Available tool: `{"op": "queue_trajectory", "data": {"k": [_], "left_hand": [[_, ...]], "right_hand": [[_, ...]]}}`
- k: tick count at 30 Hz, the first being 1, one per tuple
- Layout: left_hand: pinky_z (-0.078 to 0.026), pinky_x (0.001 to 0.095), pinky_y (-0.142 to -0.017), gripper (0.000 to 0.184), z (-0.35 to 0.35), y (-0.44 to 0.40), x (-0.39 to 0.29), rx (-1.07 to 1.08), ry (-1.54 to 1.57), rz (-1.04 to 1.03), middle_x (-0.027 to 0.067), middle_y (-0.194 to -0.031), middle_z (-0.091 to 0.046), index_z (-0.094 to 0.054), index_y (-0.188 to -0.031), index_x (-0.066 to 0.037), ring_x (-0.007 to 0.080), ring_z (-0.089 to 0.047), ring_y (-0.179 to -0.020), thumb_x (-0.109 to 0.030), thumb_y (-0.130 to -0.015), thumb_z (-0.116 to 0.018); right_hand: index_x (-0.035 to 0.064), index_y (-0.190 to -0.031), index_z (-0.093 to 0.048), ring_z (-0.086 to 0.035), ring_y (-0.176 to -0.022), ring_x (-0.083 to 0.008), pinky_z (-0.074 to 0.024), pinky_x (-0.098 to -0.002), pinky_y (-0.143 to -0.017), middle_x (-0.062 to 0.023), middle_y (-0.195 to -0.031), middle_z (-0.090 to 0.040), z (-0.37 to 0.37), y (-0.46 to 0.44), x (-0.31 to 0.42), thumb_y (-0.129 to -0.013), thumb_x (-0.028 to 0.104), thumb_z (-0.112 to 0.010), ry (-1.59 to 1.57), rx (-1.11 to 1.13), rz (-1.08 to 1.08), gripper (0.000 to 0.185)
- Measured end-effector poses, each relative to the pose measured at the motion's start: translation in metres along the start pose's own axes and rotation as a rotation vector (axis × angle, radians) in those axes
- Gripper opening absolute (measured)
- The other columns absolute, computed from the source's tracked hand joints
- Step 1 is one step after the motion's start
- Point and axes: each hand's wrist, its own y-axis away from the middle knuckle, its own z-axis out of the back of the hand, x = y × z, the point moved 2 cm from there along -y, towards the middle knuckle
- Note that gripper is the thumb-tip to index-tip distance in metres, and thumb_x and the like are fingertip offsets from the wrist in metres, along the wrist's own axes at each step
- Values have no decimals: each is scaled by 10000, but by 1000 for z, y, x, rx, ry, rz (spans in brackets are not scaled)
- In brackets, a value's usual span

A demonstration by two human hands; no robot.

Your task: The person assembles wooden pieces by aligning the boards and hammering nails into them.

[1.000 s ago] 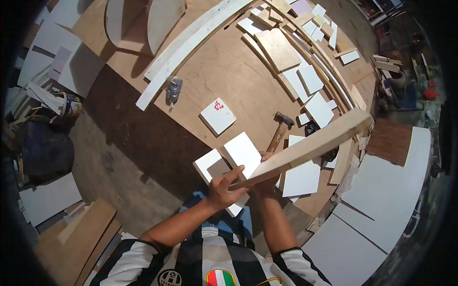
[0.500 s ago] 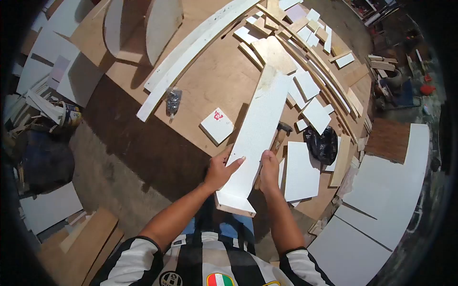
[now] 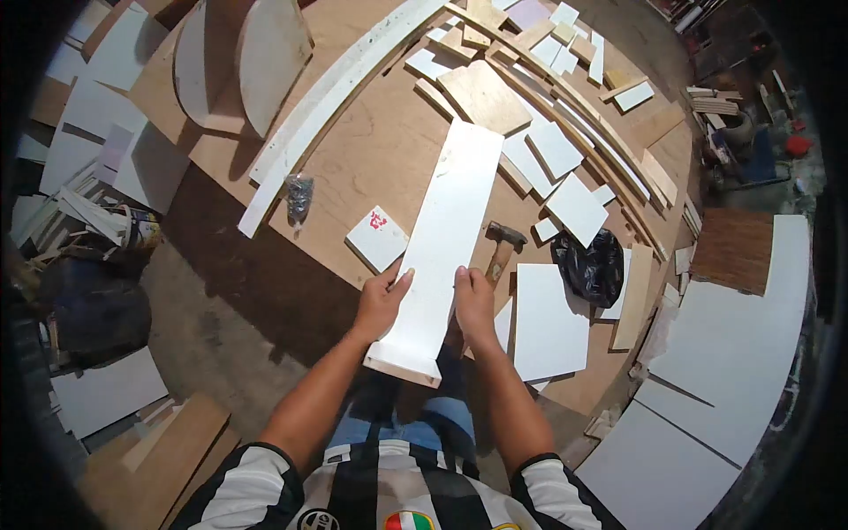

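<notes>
A long white board (image 3: 450, 212) with a short crosspiece at its near end lies between my hands, pointing away from me over the table. My left hand (image 3: 382, 305) grips its left edge, thumb on top. On the opposite edge, my right hand (image 3: 474, 305) is closed round the board with its thumb up. Just beyond my right hand lies a hammer (image 3: 502, 247) with a wooden handle. A small white block with red marks (image 3: 378, 237) sits left of the board. The fingers under the board are hidden.
The brown table (image 3: 353, 168) carries long white strips (image 3: 331, 110), a bag of small dark pieces (image 3: 299, 199), a black plastic bag (image 3: 594, 274) and several offcuts (image 3: 574, 208). A curved-sided piece (image 3: 274, 66) stands at the back left. White panels (image 3: 715, 353) lie at the right.
The white board has shifted left and its far end has come closer, with both hands still on it. More of the hammer shows now.
</notes>
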Motion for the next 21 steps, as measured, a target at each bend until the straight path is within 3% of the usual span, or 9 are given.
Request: {"op": "queue_trajectory", "data": {"k": [3,8,10,11,13,14,16,21], "left_hand": [[-486,281,-997,474,2,1,17,14,4,17,121,-1285,-703,-549,-1434,78,107,-606,-1146,-198,-1056,-619],[-507,249,-879,411,1,5,17,-9,23,45,62,-1147,-730,-598,-1399,59,75,-612,-991,-168,-1057,-618],[-507,253,-885,411,2,3,24,-9,87,44,68,-1159,-726,-601,-1396,61,82,-613,-1004,-170,-1057,-620],[-505,247,-881,428,4,2,26,-1,52,60,54,-1151,-724,-593,-1407,54,76,-607,-1002,-189,-1055,-625],[-502,241,-873,432,5,-1,27,0,8,35,49,-1136,-721,-606,-1385,62,74,-600,-1003,-212,-1053,-634],[-502,241,-873,432,4,-1,27,13,19,29,49,-1136,-721,-606,-1385,62,74,-600,-1003,-212,-1053,-634],[-501,244,-879,430,5,-1,20,-14,-21,73,67,-1130,-720,-610,-1362,88,77,-599,-1010,-209,-1051,-637],[-507,255,-904,430,-13,3,9,38,68,47,89,-1175,-722,-590,-1378,102,101,-631,-1022,-178,-1054,-621]], "right_hand": [[-33,-866,-616,-630,-702,-333,-484,-448,-681,-200,-754,-655,4,6,4,-1066,333,-541,138,12,49,424],[-40,-926,-623,-665,-724,-295,-507,-441,-693,-172,-739,-645,14,9,-10,-1068,352,-550,45,102,65,424],[-41,-986,-650,-684,-798,-238,-533,-394,-737,-160,-805,-678,24,11,-3,-1054,322,-596,-176,252,-195,373],[-41,-986,-650,-684,-798,-238,-533,-394,-737,-160,-805,-678,33,10,0,-1054,322,-596,-176,254,-192,373],[-20,-1078,-665,-639,-744,-122,-515,-269,-659,-33,-795,-657,62,6,2,-1033,285,-646,-138,199,-125,310],[-28,-1058,-697,-701,-824,-202,-550,-355,-749,-162,-919,-726,75,-6,-25,-981,199,-691,-42,86,16,240],[-34,-1064,-712,-708,-822,-223,-553,-357,-750,-163,-927,-732,117,-21,-24,-949,151,-707,72,-59,134,218],[-39,-1050,-722,-708,-837,-230,-558,-355,-758,-169,-964,-729,197,-51,-42,-934,128,-717,171,-379,194,204]]}}
